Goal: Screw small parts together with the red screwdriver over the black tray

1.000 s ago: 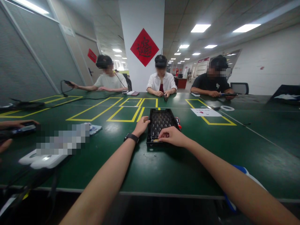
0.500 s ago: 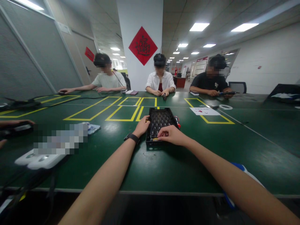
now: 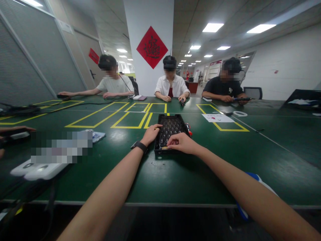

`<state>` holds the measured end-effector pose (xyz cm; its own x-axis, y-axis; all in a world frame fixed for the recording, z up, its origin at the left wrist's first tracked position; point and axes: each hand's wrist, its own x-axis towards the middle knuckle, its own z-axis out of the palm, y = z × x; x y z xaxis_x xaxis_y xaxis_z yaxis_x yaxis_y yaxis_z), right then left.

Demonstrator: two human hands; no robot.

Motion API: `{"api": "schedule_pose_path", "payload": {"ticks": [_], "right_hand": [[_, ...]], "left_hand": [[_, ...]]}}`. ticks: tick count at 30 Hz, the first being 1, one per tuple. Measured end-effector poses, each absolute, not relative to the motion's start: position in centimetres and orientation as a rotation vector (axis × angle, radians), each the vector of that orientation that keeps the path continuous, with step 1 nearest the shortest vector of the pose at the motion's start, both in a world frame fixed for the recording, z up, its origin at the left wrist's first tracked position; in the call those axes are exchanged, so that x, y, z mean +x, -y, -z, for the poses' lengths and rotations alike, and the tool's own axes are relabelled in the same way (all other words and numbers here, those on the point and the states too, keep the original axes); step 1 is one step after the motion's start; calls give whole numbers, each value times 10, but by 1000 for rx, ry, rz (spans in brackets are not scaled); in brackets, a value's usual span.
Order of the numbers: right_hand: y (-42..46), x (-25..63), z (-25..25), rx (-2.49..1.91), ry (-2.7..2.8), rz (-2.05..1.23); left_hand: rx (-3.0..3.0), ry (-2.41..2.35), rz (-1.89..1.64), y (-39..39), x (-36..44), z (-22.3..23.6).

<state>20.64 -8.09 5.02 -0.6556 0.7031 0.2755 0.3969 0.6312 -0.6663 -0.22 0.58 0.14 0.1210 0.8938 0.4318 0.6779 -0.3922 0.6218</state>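
Note:
A black rectangular tray (image 3: 173, 129) lies on the table in front of me, its inside patterned with rows of small shiny rounded shapes. My left hand (image 3: 151, 134) grips its left rim, thumb and fingers closed on the edge. Over the near right part of the tray, my right hand (image 3: 182, 142) has its fingertips pinched together. Beside those fingertips, inside the near edge, is a small yellowish strip (image 3: 164, 148). Whatever the pinch holds is hidden. A red and silver item (image 3: 188, 129) shows just past the tray's right side.
A white power strip (image 3: 42, 170) lies on the left of the green table (image 3: 120, 144). A printed paper sheet (image 3: 217, 118) and a white tape ring (image 3: 240, 113) lie to the right. Three people sit opposite; another person's hands (image 3: 17, 130) are at the far left.
My right fingertips have shifted slightly along the tray's near end. The view has moved a little. Across the table, the middle person's hand has moved right with a dark tool.

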Motion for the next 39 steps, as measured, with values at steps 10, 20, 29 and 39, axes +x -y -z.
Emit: {"api": "schedule_pose_path", "payload": {"ticks": [10, 20, 29, 39], "right_hand": [[81, 206, -51, -848, 2326, -776], [78, 207, -47, -814, 2308, -812], [77, 207, -45, -802, 2294, -879], [78, 207, -45, -813, 2286, -926]], "left_hand": [[2144, -1560, -1116, -6, -2, -1], [2157, -1568, -1116, -6, -2, -2], [2147, -1589, -1110, -8, -3, -1], [2147, -1601, -1099, -8, -2, -2]]}}
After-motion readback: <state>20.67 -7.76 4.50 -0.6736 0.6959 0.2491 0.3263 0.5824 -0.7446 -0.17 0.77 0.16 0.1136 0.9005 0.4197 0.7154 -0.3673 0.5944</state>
